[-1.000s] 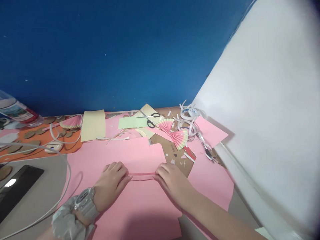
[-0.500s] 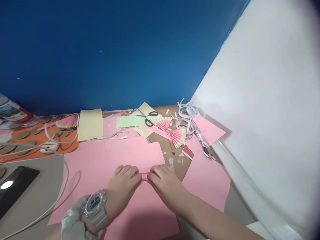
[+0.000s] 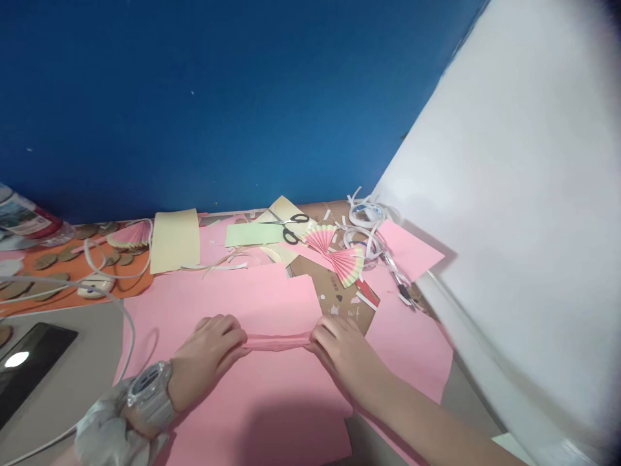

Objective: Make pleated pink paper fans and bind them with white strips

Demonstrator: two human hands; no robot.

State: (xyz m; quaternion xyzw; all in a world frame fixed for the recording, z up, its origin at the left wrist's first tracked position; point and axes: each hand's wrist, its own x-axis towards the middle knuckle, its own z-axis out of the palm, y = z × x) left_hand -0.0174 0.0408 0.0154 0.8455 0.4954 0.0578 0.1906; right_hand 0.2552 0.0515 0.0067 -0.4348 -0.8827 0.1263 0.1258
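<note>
A narrow folded strip of pink paper (image 3: 278,342) stretches between my two hands, over large pink sheets (image 3: 194,301) on the table. My left hand (image 3: 213,346), with a clear watch (image 3: 151,391) and a grey scrunchie at the wrist, pinches the strip's left end. Closed round its right end is my right hand (image 3: 342,349). The fingertips are partly hidden behind the knuckles. Beyond the hands lies a pleated pink fan piece with pale green edges (image 3: 343,262), next to black-handled scissors (image 3: 291,228) on green and yellow paper.
A dark phone (image 3: 33,366), a white cable (image 3: 129,323) and an orange sheet (image 3: 138,278) with brown discs are at left, near a bottle (image 3: 29,217). White strips (image 3: 363,220), a pen (image 3: 403,291) and pink paper (image 3: 410,249) lie at right by the white wall.
My hands have moved apart along the strip, the left one to the left and the right one to the right. More of the folded strip now shows between them.
</note>
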